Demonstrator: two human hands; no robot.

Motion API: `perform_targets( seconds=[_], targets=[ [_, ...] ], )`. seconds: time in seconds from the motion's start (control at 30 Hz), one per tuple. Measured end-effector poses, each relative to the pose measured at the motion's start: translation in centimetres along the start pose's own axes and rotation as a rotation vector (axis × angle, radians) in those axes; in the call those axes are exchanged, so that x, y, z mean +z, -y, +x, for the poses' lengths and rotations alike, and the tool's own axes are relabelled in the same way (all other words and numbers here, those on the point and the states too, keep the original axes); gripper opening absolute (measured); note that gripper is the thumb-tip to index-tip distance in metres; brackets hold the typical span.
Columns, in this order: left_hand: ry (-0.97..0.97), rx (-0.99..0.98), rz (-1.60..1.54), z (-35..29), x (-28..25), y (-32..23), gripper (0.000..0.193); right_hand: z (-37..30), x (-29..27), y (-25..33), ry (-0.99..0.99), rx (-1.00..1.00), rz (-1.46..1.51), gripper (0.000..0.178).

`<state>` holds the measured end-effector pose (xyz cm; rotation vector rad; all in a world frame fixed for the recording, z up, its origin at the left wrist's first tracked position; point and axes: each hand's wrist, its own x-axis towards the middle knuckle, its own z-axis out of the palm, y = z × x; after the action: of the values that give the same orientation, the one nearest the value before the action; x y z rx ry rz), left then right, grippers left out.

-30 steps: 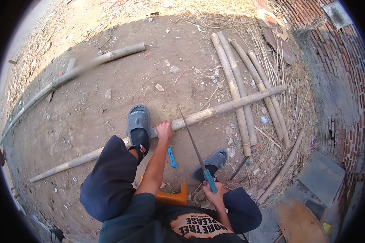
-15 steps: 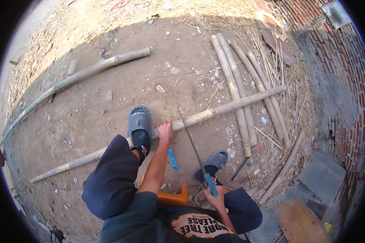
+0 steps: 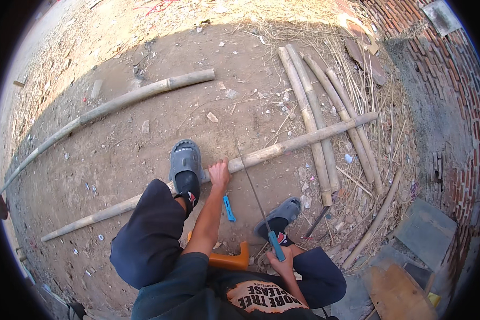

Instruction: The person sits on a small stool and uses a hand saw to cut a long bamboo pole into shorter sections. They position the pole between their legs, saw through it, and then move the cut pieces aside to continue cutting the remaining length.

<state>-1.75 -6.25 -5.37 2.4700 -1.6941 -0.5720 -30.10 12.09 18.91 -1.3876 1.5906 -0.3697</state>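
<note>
A long bamboo pole (image 3: 282,148) lies slantwise across the ground in front of me. My left hand (image 3: 218,173) is closed around it, just right of my grey slipper (image 3: 185,160), which presses on the pole. My right hand (image 3: 281,261) grips the teal handle of a handsaw (image 3: 255,194). Its thin blade crosses the pole a little to the right of my left hand; how deep any cut goes cannot be made out. Between my feet lies a blue utility knife (image 3: 229,208) on the dirt.
Several cut bamboo lengths (image 3: 317,133) lie under the pole's right end. Another long bamboo pole (image 3: 128,100) stretches across the far left. An orange curved object (image 3: 234,260) sits beneath me. Dry straw, grey slabs (image 3: 426,233) and a brick wall (image 3: 453,69) line the right side.
The far-left bamboo pole has shifted to the right. The saw's handle and my right hand have moved slightly toward me. My left hand keeps its grip on the near pole.
</note>
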Motion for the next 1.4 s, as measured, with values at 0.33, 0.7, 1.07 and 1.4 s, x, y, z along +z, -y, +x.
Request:
perform_targets(
  seconds=[0.33, 0.7, 1.07, 1.4],
  targets=[
    [0.046, 0.011, -0.022, 0.0, -0.7, -0.4, 0.032, 3.1, 1.7, -1.3, -0.058, -0.012, 0.040, 0.033],
    [0.018, 0.044, -0.006, 0.4, -0.9, -1.7, 0.030, 8.4, 3.4, -1.6, -0.096, 0.010, 0.091, 0.030],
    [-0.003, 0.043, 0.009, 0.4, -0.1, -1.9, 0.033, 11.3, 5.8, -0.5, 0.006, -0.129, -0.013, 0.035],
    [0.175, 0.022, -0.010, 0.4, -1.3, -0.4, 0.051, -4.0, -5.0, -0.2, -0.143, -0.061, 0.084, 0.026]
  ],
)
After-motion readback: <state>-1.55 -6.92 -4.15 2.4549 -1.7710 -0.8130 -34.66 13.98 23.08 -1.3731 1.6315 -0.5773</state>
